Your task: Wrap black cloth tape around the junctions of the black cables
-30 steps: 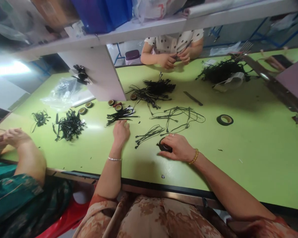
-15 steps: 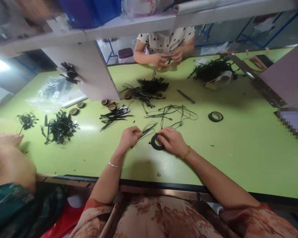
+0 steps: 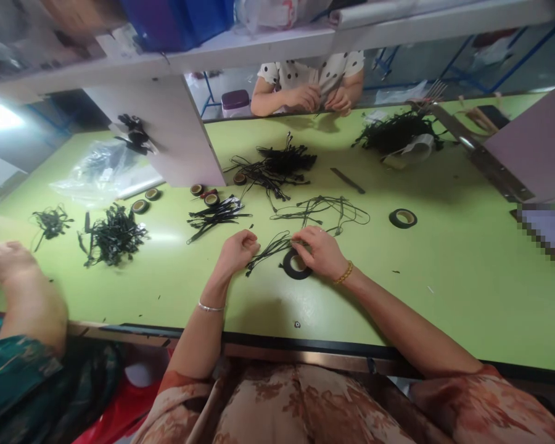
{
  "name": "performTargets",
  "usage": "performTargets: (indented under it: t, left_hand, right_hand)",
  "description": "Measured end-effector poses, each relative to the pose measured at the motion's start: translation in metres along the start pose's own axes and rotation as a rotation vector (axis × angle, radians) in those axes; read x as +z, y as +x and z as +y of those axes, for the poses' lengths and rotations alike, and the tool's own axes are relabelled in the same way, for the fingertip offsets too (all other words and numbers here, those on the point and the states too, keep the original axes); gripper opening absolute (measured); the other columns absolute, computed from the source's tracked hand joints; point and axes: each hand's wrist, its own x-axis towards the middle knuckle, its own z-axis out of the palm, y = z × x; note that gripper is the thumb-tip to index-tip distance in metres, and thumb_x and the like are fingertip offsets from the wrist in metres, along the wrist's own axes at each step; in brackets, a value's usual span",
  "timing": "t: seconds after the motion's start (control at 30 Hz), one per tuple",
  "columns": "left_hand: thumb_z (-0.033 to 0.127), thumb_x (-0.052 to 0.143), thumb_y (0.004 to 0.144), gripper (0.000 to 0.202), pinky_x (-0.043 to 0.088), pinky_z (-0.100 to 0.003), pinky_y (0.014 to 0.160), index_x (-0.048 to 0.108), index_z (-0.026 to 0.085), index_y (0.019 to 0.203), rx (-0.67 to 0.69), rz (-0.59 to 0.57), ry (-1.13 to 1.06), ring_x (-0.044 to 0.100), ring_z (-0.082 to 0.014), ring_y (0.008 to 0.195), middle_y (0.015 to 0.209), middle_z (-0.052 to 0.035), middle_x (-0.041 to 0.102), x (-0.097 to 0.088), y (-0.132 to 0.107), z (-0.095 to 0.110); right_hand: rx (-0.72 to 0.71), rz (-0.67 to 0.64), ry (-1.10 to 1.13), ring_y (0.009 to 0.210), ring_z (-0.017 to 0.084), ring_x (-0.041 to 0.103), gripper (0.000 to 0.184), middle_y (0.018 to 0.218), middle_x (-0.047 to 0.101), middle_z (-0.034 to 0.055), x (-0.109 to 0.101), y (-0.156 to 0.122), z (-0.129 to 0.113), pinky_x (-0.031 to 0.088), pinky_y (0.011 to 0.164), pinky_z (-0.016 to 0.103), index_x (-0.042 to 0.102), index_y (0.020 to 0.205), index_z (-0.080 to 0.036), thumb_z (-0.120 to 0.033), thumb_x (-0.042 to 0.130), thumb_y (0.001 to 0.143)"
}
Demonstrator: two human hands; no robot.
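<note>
My left hand (image 3: 237, 251) is closed, fingertips curled together, at the left side of a small bundle of thin black cables (image 3: 269, 250). Whether anything sits in its fingertips is hidden. My right hand (image 3: 322, 254) pinches at the right end of that bundle, thumb and fingers together. Below these fingers a roll of black tape (image 3: 296, 271) lies flat on the table, partly covered by the hand. Just beyond both hands, more loose black cables (image 3: 321, 213) are spread out.
Piles of black cables (image 3: 115, 234) and small tape rolls (image 3: 140, 206) lie to the left. Another tape roll (image 3: 402, 218) rests at right. Across the green table (image 3: 444, 314), a co-worker's hands (image 3: 321, 98) work; another person's arm (image 3: 25, 283) is at left. A shelf (image 3: 268, 49) overhangs.
My left hand has drawn slightly left and off the cable bundle. My right fingers have shifted from the tape roll to the bundle's end. The co-worker opposite has moved both hands.
</note>
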Motion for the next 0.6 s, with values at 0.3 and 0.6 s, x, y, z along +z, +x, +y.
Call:
performTargets:
  t: [0.3, 0.6]
  left_hand:
    - [0.026, 0.057, 0.076, 0.012, 0.04, -0.027, 0.063, 0.064, 0.019, 0.069, 0.034, -0.109, 0.01, 0.054, -0.0146, 0.061, 0.061, -0.0006, 0.062, 0.006, -0.003, -0.002]
    - [0.035, 0.065, 0.081, 0.022, 0.044, -0.024, 0.061, 0.053, 0.017, 0.083, -0.197, -0.114, -0.648, 0.065, -0.0133, 0.063, 0.075, -0.0061, 0.072, 0.004, 0.006, 0.0]
  right_hand:
    - [-0.006, -0.168, 0.007, 0.08, 0.021, 0.059, 0.013, 0.086, 0.068, 0.0077, 0.004, 0.035, 0.006, 0.044, 0.073, 0.033, 0.067, 0.081, -0.018, -0.021, 0.057, 0.09]
    - [-0.001, 0.119, 0.384, 0.076, 0.018, 0.062, 0.016, 0.095, 0.068, 0.008, 0.001, 0.032, 0.007, 0.051, 0.07, 0.032, 0.063, 0.099, -0.019, -0.029, 0.063, 0.086]
